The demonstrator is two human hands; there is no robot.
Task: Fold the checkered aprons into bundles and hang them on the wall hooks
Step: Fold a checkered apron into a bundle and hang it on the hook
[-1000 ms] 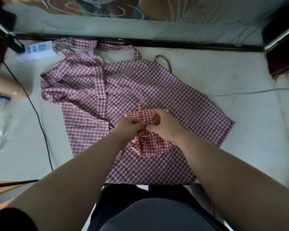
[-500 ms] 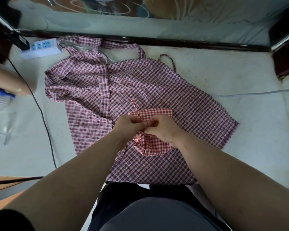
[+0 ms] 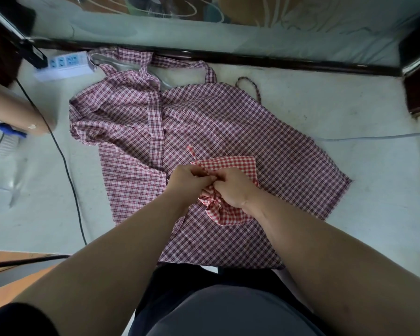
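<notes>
1. Left hand (image 3: 189, 181): fingers curled tight and pinching the thin tie strap (image 3: 195, 155) of the red gingham bundle (image 3: 232, 215). The strap's free end sticks up and away from the knuckles.
2. Right hand (image 3: 233, 188): fingers curled in, gripping the bundle at its gathered middle. It touches the left hand knuckle to knuckle. Can't tell whether it also has the strap, because the fingertips are hidden.
3. The bundle is a small folded red-and-white checked apron, cinched at the waist. A flat square part shows above the hands and a puffed part below the right wrist.
4. The bundle sits on a larger dark-red checkered apron (image 3: 228, 122), which is spread mostly flat on the white padded surface (image 3: 354, 197). The left side of that apron is rumpled.
5. Its neck strap (image 3: 187, 65) runs along the dark wooden rail (image 3: 264, 61) at the far edge, and a cord loop (image 3: 250, 84) lies just beside the upper right corner.
6. A clear plastic hanger (image 3: 118, 65) is partly under the big apron's top left.
7. A white and blue power strip (image 3: 64, 66) is at far left, near the hanger. A black cable (image 3: 66, 163) runs from it down the surface, left of the apron and apart from it.
8. A grey cable (image 3: 374, 137) lies across the surface on the right.
9. Another person's forearm (image 3: 12, 110) is at the left edge, with a blue object (image 3: 7, 127) against it. It's too blurred to identify.
</notes>
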